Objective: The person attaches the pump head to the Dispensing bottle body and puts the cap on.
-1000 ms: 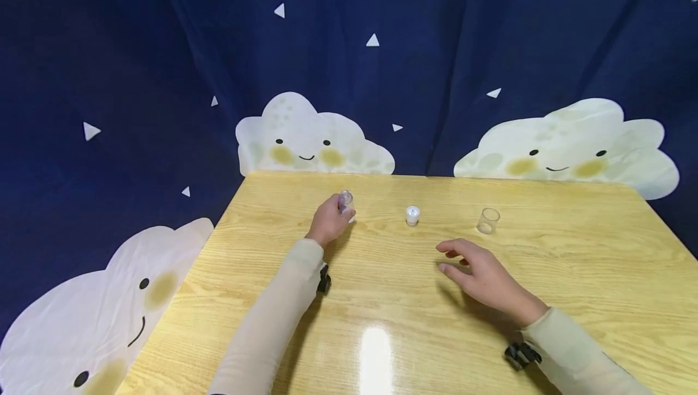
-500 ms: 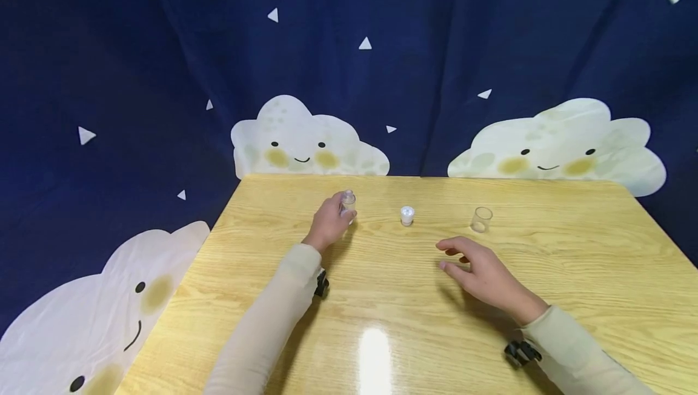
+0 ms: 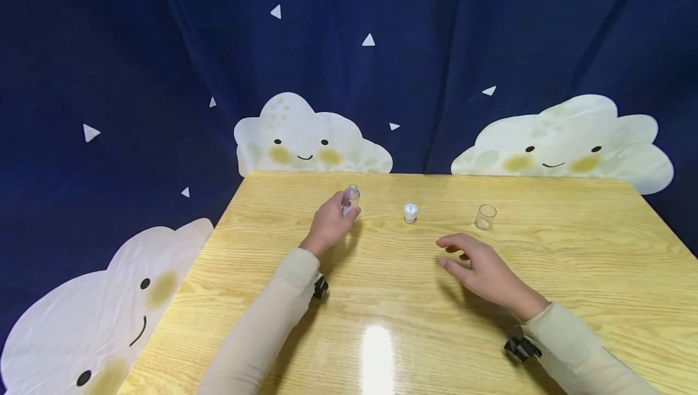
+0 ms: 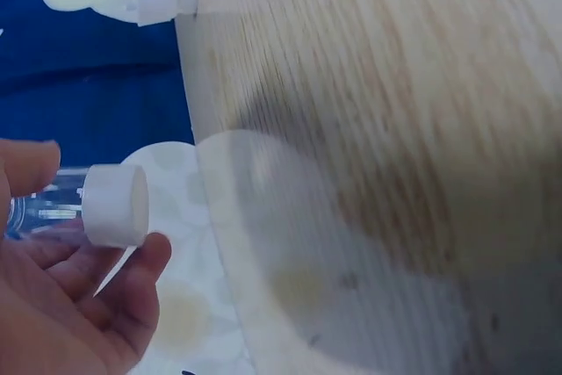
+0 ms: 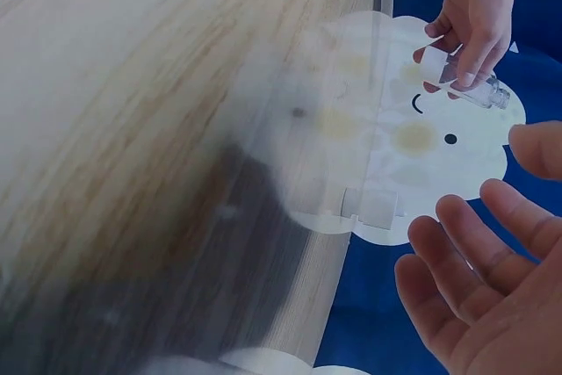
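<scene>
My left hand (image 3: 331,219) grips a small clear bottle (image 3: 351,197) with a narrow neck at the top and no cap on it. A white band (image 4: 116,205) wraps the bottle's base, close above the table in the left wrist view. Thumb and fingers lie on opposite sides of the clear body. A small white cap-like piece (image 3: 411,213) stands on the table between the hands. To its right is a clear open cylinder (image 3: 485,217), like a bottle cover. My right hand (image 3: 487,271) hovers in front of that cylinder, fingers loosely bent, holding nothing.
The pale wooden table (image 3: 376,280) reaches back to a dark blue curtain (image 3: 414,62) printed with clouds and white triangles. A bright light reflection (image 3: 377,358) lies on the front of the tabletop. Each sleeve has a black wrist mount.
My left hand has moved slightly up and to the right with the bottle, which now stands more upright in view. The right hand keeps its place, and the white piece and clear cylinder stay put.
</scene>
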A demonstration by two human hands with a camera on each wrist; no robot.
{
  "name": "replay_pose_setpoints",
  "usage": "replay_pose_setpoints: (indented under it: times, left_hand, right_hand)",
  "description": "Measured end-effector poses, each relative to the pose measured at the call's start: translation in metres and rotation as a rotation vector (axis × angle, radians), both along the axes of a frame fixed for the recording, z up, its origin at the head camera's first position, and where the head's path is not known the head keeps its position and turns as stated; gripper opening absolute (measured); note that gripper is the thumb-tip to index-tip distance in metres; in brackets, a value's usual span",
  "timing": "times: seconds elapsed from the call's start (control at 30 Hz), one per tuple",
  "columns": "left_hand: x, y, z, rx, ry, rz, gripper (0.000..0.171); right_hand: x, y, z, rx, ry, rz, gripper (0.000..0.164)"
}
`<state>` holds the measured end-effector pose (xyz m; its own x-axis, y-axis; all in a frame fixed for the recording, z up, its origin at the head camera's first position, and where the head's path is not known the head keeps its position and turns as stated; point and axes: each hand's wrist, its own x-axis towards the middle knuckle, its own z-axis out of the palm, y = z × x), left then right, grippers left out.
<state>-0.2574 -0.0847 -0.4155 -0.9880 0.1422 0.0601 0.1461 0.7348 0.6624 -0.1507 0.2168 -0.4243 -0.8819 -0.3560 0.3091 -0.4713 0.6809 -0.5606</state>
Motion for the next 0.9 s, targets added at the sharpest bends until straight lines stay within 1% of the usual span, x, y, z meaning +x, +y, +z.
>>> replay_pose_setpoints:
  times: [0.13, 0.33, 0.53, 0.67, 0.77, 0.9]
  left_hand:
    - [0.005, 0.001, 0.001, -0.017, 0.027, 0.011, 0.049]
    - [0.011, 0.002, 0.001, -0.035, 0.072, 0.003, 0.048]
    - [0.011, 0.003, 0.001, -0.06, 0.097, -0.018, 0.049]
    - [0.012, 0.004, 0.001, -0.076, 0.124, -0.028, 0.047]
    - [0.014, 0.006, 0.001, -0.084, 0.149, -0.043, 0.046]
    - [0.018, 0.009, 0.001, -0.115, 0.205, -0.085, 0.046]
  right_hand:
    - [-0.001, 0.001, 0.0, 0.001, -0.007, -0.004, 0.03]
    - [-0.003, 0.002, -0.001, 0.007, 0.001, -0.004, 0.03]
    - [-0.005, 0.001, 0.0, 0.016, -0.015, -0.015, 0.031]
    - [-0.004, 0.002, 0.001, 0.012, -0.006, -0.017, 0.031]
    - [-0.003, 0.002, 0.002, 0.005, -0.003, -0.018, 0.031]
    - [-0.002, 0.002, 0.004, 0.004, -0.016, -0.022, 0.03]
